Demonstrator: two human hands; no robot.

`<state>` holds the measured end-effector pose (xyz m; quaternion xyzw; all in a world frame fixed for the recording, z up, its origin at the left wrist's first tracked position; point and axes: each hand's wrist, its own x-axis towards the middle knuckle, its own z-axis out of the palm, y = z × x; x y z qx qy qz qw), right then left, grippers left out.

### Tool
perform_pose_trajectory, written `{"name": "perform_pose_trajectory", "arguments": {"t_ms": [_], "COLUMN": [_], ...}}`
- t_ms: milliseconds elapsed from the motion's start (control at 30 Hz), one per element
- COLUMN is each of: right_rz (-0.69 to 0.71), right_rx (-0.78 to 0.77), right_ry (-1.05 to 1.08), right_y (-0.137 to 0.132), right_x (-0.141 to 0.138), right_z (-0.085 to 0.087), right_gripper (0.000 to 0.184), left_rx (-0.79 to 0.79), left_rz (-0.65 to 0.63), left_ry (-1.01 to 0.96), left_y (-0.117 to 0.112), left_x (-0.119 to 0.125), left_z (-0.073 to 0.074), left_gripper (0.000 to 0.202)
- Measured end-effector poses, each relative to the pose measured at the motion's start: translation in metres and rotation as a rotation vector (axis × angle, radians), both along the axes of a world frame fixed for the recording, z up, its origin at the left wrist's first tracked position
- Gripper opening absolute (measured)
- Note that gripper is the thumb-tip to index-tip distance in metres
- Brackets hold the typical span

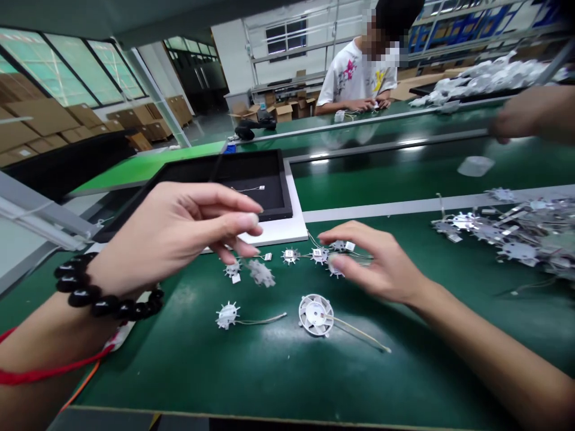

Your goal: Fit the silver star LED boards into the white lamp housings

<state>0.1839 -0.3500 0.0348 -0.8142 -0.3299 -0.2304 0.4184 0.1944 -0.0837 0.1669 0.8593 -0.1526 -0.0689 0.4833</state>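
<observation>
My left hand [193, 224] is raised over the bench, thumb and fingertips pinched. Just beneath its fingers a small white star-shaped board [261, 273] shows blurred, seemingly hanging from a thin wire in the pinch. My right hand [375, 263] is low over the bench with thumb and index finger apart, beside star-shaped boards [318, 255] with wires and white square labels. In front lies a round white fan-like ring [316, 315] with a board in its middle and a trailing wire. Left of it sits another star-shaped board [227, 315] with its wire.
A black tray [287, 185] on a white base stands behind my hands. A heap of star-shaped boards [521, 239] lies at right. Another person's hand [516, 117] reaches in there near a blurred white piece [476, 166]. Across the bench a person [359, 78] works beside white parts [485, 81].
</observation>
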Motion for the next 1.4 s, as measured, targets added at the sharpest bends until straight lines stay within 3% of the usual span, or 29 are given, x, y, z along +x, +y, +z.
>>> {"name": "perform_pose_trajectory", "arguments": {"t_ms": [100,200,267,400,500,600,700,800,933,1033,1100,1167,1233,1300,1400], "right_rz": [0.149,0.18,0.231,0.502,0.574,0.499,0.448,0.414,0.323,0.215,0.05,-0.081,-0.063,0.047,0.129], "right_rx": [-0.028,0.038,0.198,0.613,0.728,0.708,0.677,0.6,0.453,0.486,0.54,0.47,0.274,0.065,-0.046], "right_ry": [0.097,0.315,0.517,0.807,0.777,0.67,0.617,0.593,0.583,0.56,0.417,0.226,0.149,0.188,0.271], "right_y": [0.016,0.022,0.02,0.01,0.005,0.006,0.011,0.015,0.01,0.0,-0.006,-0.009,-0.007,-0.003,0.003], "right_x": [-0.014,-0.021,-0.022,-0.017,-0.015,-0.017,-0.021,-0.024,-0.017,-0.008,-0.005,-0.008,-0.015,-0.02,-0.021], "right_z": [0.011,0.012,0.009,0.001,-0.002,-0.002,-0.002,-0.004,-0.008,-0.011,-0.011,-0.007,-0.001,0.005,0.009], "right_gripper": [0.053,0.04,0.033,0.037,0.041,0.037,0.035,0.036,0.041,0.057,0.054,0.047,0.043,0.035,0.023], "left_rx": [-0.159,-0.222,-0.231,-0.237,-0.273,-0.359,-0.504,-0.684,-0.707,-0.664,-0.629,-0.594,-0.57,-0.535,-0.455], "left_rz": [-0.085,-0.184,-0.237,-0.18,-0.052,-0.025,-0.215,-0.339,-0.234,-0.157,-0.142,-0.149,-0.168,-0.183,-0.172], "left_ry": [-0.006,-0.01,-0.028,-0.12,-0.105,0.172,0.574,0.765,0.731,0.652,0.624,0.62,0.619,0.608,0.598], "left_y": [-0.032,-0.064,-0.077,-0.074,-0.056,-0.04,-0.039,-0.049,-0.056,-0.049,-0.042,-0.037,-0.036,-0.036,-0.037], "left_x": [0.0,0.003,0.008,0.021,0.027,0.021,0.004,-0.011,-0.012,-0.006,-0.004,-0.004,-0.005,-0.007,-0.009], "left_z": [-0.005,-0.014,-0.019,-0.034,-0.049,-0.067,-0.082,-0.093,-0.1,-0.102,-0.104,-0.105,-0.107,-0.108,-0.111], "left_gripper": [0.02,0.011,0.014,0.046,0.055,0.065,0.065,0.046,0.035,0.037,0.034,0.031,0.03,0.031,0.036]}}
